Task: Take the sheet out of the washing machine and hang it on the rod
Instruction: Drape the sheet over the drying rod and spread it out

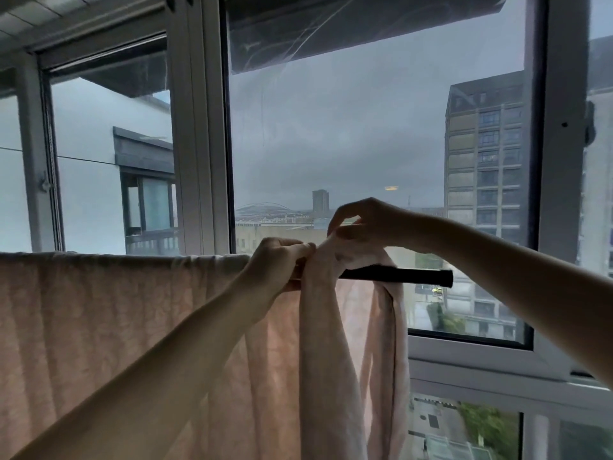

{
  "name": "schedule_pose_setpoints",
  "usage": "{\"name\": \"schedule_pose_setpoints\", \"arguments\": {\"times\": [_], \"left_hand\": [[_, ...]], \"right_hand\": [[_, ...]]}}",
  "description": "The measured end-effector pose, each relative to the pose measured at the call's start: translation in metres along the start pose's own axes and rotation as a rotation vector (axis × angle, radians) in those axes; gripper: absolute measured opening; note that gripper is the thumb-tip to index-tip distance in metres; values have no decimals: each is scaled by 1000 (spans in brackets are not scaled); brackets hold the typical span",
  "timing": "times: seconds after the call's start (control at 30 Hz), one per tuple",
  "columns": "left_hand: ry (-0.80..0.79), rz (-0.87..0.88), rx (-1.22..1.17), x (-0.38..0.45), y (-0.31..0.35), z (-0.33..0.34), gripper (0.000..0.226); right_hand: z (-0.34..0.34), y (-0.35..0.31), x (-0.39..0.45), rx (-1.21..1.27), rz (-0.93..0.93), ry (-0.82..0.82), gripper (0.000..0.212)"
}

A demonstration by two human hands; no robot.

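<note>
Pale pink sheet [116, 327] draped over dark rod [398, 277], spread flat along the left stretch from the left frame edge to about the middle. Bunched at its right end into a twisted rope that loops over the rod and hangs down in two strands, one thick near strand, one thinner strand to the right, with a gap between them. Lower ends of both strands cut off by the bottom frame edge.

Left hand [278, 263] curled around the rod and the gathered top edge of the sheet, just left of the loop, fingers wrapped over the top. Right hand [361, 224] above the rod, fingers bent down, pinching the crown of the bunched loop and lifting it slightly clear of the rod. Both hands almost touching across the fold. Both forearms reaching in from the near edge, left from the lower left, right from the right side.

Bare right end of the rod sticking out past the loop, short, ending in a blunt cap in front of the window [365, 144]. Open room to the right of that cap, up to the white window frame [560, 161]. Little free rod left between loop and cap.

Beyond the glass, grey sky, a tall block [484, 167] on the right, low buildings far off, a neighbouring balcony on the left.
</note>
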State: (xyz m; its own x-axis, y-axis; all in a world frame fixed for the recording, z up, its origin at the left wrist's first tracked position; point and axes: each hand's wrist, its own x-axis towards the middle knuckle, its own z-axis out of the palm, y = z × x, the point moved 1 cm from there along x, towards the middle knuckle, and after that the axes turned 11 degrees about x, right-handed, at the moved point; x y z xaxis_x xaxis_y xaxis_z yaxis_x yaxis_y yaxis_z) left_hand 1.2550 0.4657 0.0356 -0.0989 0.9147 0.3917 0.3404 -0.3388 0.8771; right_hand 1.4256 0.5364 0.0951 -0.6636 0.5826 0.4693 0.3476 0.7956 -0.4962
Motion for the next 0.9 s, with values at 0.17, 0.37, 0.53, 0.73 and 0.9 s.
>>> {"name": "schedule_pose_setpoints", "arguments": {"times": [0.17, 0.37, 0.53, 0.73, 0.9], "left_hand": [[10, -49, 66, 6, -13, -7, 22], [171, 158, 329, -1, -23, -17, 17], [223, 563, 714, 2, -20, -13, 6], [174, 671, 745, 16, -27, -19, 9], [231, 643, 769, 24, -29, -25, 4]], "right_hand": [[10, 16, 11, -1, 150, -60, 8], [12, 21, -2, -279, -1, 106, 15], [6, 22, -23, -143, 11, 95, 23], [7, 13, -44, -43, 44, -104, 28], [18, 12, -42, -251, -24, 64, 17]]}}
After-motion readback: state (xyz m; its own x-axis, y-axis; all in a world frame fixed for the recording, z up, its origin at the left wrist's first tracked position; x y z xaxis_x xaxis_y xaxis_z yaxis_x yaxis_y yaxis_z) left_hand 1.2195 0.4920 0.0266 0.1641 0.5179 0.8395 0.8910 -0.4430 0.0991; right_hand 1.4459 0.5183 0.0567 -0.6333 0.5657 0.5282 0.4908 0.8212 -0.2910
